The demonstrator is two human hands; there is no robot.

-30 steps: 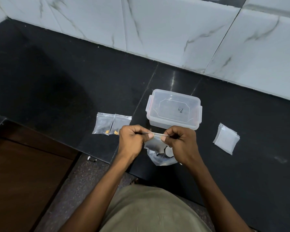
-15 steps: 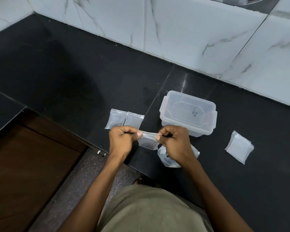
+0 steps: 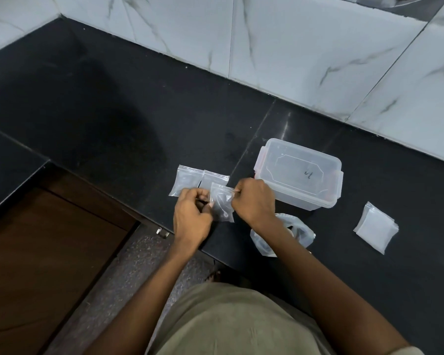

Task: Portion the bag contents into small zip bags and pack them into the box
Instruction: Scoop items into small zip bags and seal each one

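Both hands pinch the small zip bag upright, left hand at its side, right hand at its top corner; the lidded box sits just beyond the right hand, the nearer one.

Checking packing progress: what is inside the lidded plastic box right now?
Through the translucent lid, the plastic box shows no packed zip bags, only a dark scribble-like mark. Its near-left corner is hidden behind the right hand.

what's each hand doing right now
Left hand: pinching the left edge of the small zip bag.
Right hand: pinching the bag's top right corner.
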